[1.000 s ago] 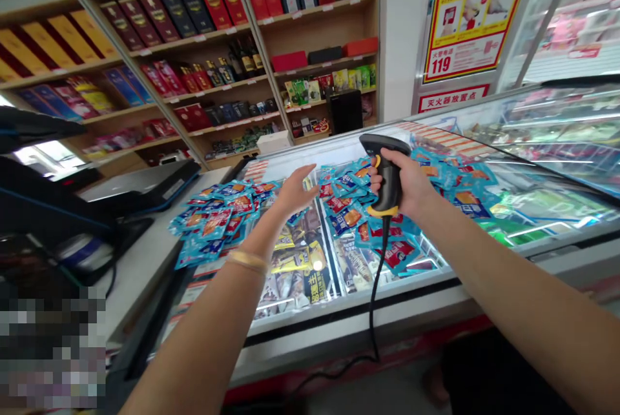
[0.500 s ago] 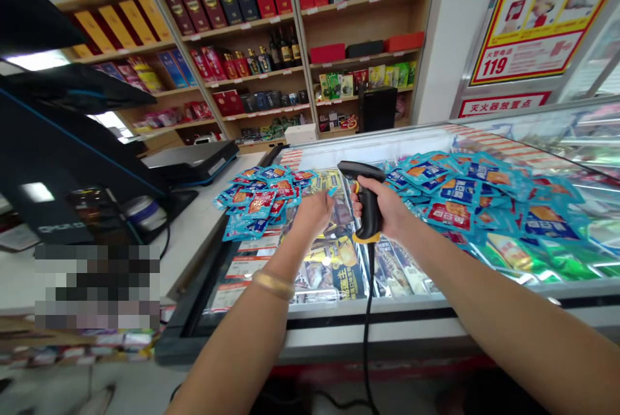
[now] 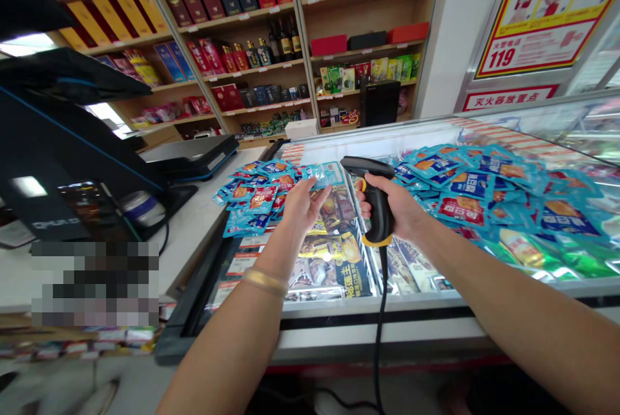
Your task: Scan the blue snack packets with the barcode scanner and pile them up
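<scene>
My right hand (image 3: pixel 394 208) grips a black barcode scanner with a yellow trim (image 3: pixel 375 202), its head pointing left and its cable hanging down. My left hand (image 3: pixel 300 205) holds a blue snack packet (image 3: pixel 323 175) by its edge, just left of the scanner head. A pile of blue and red snack packets (image 3: pixel 256 199) lies to the left on the freezer lid. A larger heap of the same packets (image 3: pixel 484 189) lies to the right.
The packets rest on a glass-topped chest freezer (image 3: pixel 339 312) with frozen goods inside. A black register screen (image 3: pixel 53 144) and a scale (image 3: pixel 191 155) stand on the counter at left. Shelves of boxed goods and bottles (image 3: pixel 271 34) fill the back wall.
My left hand went from open and empty to holding a blue packet beside the scanner. My view has shifted left, and the scanner came nearer to the freezer's front.
</scene>
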Demonstrator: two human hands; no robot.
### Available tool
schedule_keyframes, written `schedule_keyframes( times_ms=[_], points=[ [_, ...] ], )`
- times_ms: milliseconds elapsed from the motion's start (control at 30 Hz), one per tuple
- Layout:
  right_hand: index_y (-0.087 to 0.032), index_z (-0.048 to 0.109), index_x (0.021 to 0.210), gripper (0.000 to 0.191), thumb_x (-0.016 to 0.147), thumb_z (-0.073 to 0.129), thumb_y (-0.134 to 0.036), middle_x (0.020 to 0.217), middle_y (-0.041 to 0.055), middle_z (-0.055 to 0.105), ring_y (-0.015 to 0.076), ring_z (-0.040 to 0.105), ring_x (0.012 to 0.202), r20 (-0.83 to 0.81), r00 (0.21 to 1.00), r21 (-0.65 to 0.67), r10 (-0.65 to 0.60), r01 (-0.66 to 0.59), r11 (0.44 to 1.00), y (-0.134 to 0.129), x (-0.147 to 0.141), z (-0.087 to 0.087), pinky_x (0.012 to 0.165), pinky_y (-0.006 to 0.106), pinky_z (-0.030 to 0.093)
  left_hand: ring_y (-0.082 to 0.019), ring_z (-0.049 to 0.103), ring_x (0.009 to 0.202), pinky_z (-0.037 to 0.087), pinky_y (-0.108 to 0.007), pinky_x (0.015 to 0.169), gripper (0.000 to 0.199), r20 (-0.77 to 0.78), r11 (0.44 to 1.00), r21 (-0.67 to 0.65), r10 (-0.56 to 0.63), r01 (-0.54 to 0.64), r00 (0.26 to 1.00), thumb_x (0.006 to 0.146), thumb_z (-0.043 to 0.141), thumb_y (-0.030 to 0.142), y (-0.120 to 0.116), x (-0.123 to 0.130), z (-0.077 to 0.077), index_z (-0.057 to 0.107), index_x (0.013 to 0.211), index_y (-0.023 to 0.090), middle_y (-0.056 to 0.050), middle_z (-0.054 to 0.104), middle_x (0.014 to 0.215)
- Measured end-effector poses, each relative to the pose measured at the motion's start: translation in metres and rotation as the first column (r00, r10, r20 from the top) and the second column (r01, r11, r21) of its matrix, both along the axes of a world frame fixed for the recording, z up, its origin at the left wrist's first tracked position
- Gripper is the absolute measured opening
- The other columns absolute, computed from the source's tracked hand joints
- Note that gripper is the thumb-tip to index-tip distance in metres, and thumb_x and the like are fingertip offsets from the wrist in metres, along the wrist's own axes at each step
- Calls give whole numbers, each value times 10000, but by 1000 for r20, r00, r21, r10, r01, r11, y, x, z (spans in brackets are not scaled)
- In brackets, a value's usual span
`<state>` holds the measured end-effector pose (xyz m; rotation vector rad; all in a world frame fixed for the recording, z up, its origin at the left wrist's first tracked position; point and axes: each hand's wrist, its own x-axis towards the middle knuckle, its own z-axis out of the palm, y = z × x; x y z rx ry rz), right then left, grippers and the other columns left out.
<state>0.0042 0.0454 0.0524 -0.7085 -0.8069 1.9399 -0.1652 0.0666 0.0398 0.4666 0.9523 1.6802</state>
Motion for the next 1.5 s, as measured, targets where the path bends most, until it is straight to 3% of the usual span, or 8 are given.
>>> schedule_keyframes(
  times_ms=[167,400,867,1067,1233,1300,1367,1500],
  points=[
    [-165,563,751,191,859,595,-319,600,-10,513,78,444,459,-7,1000,-1,5,-5,1000,2,1,-3,419,184,401,-104,632,748,528,-443,956,261,-94,996,88,-18,26,995,646,666,-9,-4,4,-4,511,739,179,59,601,660],
    [-163,566,738,216,897,525,-304,594,-1,512,81,445,450,-1,1000,-35,22,-22,999,0,-1,-1,411,186,412,-135,661,811,539,-449,926,271,-269,982,187,24,28,963,634,657,47,-7,12,-5,553,839,189,29,645,791],
    [-156,557,718,227,896,530,-293,582,-6,523,73,449,432,2,1000,-47,29,-29,998,0,-1,0,410,182,418,-140,672,808,560,-405,889,324,-290,981,196,54,4,955,562,686,97,-7,13,-4,522,826,190,32,644,801],
    [-153,565,724,229,893,546,-307,579,-3,535,73,455,426,-19,1000,-65,22,-24,998,1,-3,-1,400,179,415,-187,672,944,538,-440,920,305,-277,983,184,45,7,960,610,685,131,-6,11,-8,577,886,203,-5,686,912],
    [-158,568,733,194,875,567,-291,567,-6,526,80,456,431,-55,995,-33,-83,81,996,7,4,2,395,185,420,-224,604,1117,524,-414,939,274,-381,980,181,-5,80,925,772,660,338,-4,20,-17,665,1015,213,-43,684,1064],
    [-160,565,731,186,872,567,-282,563,-5,523,84,455,436,-64,985,-7,-161,161,987,11,16,6,393,189,428,-240,585,1141,510,-423,957,317,-499,963,224,-16,147,867,822,621,416,-2,28,-21,683,1056,212,-53,676,1105],
    [-163,561,732,185,873,563,-282,564,-5,522,84,452,439,-76,971,17,-226,228,974,14,32,12,394,188,433,-247,583,1135,476,-444,999,347,-682,924,293,22,246,731,866,573,455,-1,39,-23,691,1095,221,-68,673,1117],
    [-168,561,749,170,869,563,-287,575,-7,522,81,455,440,-84,943,61,-323,328,943,16,72,19,399,177,438,-254,501,1255,376,-458,1098,414,-957,815,278,188,509,222,933,474,458,-5,67,-24,600,1276,265,-107,557,1317]
  ],
)
